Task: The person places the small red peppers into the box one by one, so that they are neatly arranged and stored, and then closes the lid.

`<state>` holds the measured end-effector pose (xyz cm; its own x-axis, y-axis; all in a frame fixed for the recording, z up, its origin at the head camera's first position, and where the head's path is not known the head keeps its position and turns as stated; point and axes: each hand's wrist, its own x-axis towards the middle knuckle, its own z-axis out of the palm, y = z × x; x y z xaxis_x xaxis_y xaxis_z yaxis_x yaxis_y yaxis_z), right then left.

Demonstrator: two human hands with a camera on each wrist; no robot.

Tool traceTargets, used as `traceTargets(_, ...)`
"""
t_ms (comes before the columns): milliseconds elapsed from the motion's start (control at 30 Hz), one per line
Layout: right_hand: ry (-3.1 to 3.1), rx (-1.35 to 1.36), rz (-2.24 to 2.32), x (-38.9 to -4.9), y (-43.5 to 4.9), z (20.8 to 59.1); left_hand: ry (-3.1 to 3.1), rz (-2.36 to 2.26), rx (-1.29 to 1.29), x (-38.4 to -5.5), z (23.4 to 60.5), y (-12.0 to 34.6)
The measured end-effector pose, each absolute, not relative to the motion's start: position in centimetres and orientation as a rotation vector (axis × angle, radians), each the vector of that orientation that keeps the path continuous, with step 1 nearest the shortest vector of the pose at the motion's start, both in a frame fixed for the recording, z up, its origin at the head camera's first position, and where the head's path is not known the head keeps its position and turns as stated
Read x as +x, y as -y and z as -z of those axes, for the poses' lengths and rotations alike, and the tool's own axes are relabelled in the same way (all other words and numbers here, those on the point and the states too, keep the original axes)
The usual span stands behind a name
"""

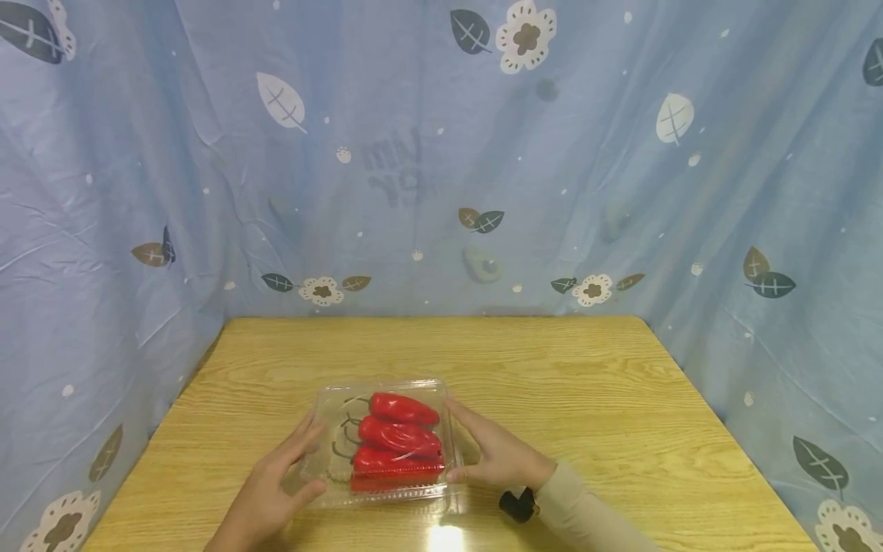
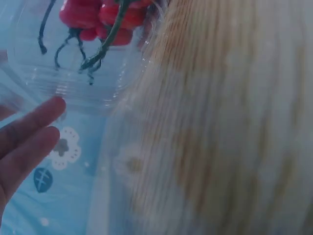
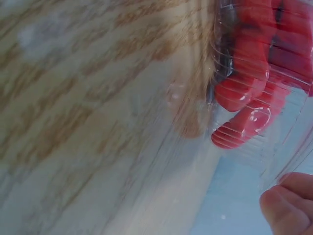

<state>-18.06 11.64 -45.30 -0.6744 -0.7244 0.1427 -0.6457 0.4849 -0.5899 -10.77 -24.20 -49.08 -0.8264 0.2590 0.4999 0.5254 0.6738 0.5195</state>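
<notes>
A clear plastic box (image 1: 331, 491) sits on the wooden table with several red peppers (image 1: 400, 437) inside, green stems pointing left. The same peppers (image 2: 80, 12) show through the plastic in the left wrist view, and their red tips (image 3: 239, 93) in the right wrist view. My left hand (image 1: 265, 483) is at the box's left side, thumb and fingers spread apart, fingertips by its corner; whether they touch is unclear. On the opposite side my right hand (image 1: 500, 452) rests fingertips and thumb along the box's right edge, without a visible curl around it.
The wooden table (image 1: 586, 399) extends behind the box and to both sides. A blue patterned curtain (image 1: 414, 153) hangs behind and along both sides of the table. A small black device (image 1: 519, 506) is by my right wrist.
</notes>
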Motion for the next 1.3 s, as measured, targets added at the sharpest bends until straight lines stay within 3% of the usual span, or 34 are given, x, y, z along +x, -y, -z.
traceTargets(567, -2.511, -1.185, 0.976, -17.5, -11.6, 45.7, 2.687, 0.877, -0.476, -10.2, 48.2, 23.6)
traceTargets(767, -2.427, -1.013, 1.096, -16.9, -11.9, 46.1, 2.796, 0.991, -0.401, -9.5, 47.6, 23.5)
traceTargets(1067, -2.265, -0.672, 1.354, -15.8, -12.1, 46.7, 3.084, 1.178, -0.054, -8.8, 46.4, 23.7)
traceTargets(1300, -1.992, -0.555, 1.497, -15.5, -11.8, 47.3, 3.036, 1.569, -0.162, -8.7, 46.6, 24.8)
